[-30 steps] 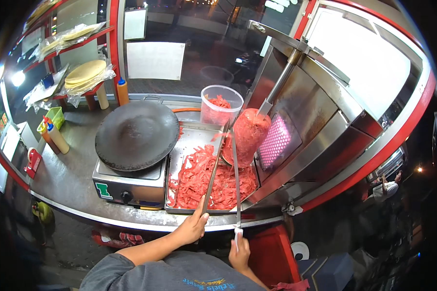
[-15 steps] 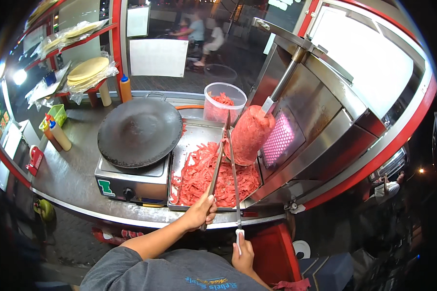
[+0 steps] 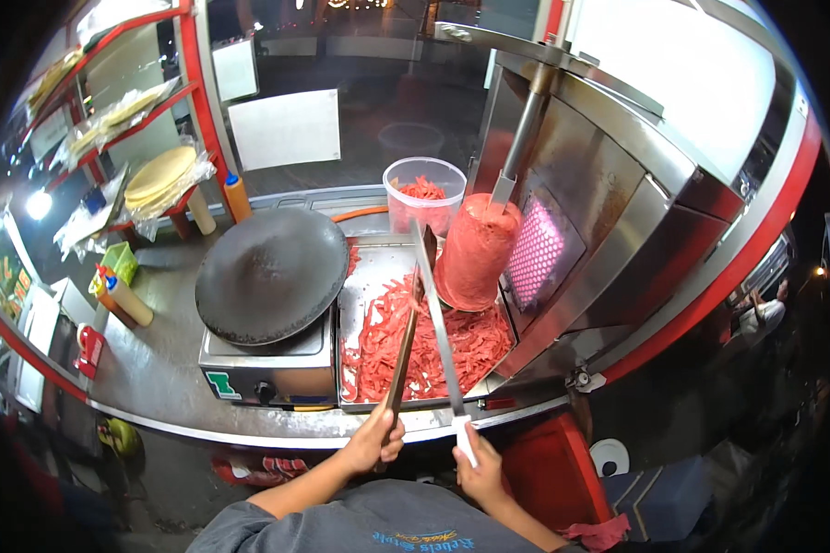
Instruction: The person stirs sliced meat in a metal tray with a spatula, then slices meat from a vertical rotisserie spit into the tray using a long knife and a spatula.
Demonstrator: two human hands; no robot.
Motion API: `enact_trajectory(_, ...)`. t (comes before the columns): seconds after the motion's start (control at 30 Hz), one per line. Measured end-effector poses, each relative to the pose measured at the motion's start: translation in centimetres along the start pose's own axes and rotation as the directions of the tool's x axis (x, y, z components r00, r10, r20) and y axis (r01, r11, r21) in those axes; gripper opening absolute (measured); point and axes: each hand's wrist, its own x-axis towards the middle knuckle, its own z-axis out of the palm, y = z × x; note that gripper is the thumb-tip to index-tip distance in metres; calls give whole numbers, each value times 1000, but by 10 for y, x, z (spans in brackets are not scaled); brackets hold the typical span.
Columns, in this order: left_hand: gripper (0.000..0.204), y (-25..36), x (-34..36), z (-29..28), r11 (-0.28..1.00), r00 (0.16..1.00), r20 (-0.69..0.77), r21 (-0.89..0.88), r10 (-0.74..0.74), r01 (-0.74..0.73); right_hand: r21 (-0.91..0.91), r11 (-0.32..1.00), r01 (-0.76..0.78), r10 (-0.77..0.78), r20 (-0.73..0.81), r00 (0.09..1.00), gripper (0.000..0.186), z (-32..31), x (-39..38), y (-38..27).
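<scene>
My left hand [image 3: 374,441] is closed around long tongs [image 3: 402,359], which reach up over the tray toward the meat cone. In my right hand [image 3: 481,468] is a long knife [image 3: 447,355] by its white handle. Its blade leans left and crosses in front of the tongs near their tips, hiding part of them. The red meat cone [image 3: 480,258] stands on a vertical spit beside a glowing pink burner [image 3: 537,241]. Below it, cut meat strips [image 3: 433,350] fill much of a metal tray [image 3: 349,318].
A black round griddle [image 3: 269,276] sits on a steel stove left of the tray. Behind is a clear tub [image 3: 424,195] of meat strips. Sauce bottles [image 3: 129,302] stand at left, below shelves with stacked flatbreads [image 3: 161,177]. A red bin [image 3: 553,470] is below the counter's right.
The view has shifted a little. The knife has tilted, so its blade now crosses the tongs near their tips. Both hands keep their tools. People seen outside have left view.
</scene>
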Motion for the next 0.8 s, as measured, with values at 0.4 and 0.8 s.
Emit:
enact_trajectory(0.4, 71, -6, -37, 13, 832, 999, 11, 554, 42, -41, -195, 947, 253, -286, -160, 945, 63, -5, -7, 57)
enact_trajectory(0.8, 72, 2, -14, 17, 733, 993, -19, 676, 116, -73, -372, 904, 214, -286, -152, 946, 62, -3, -29, 37)
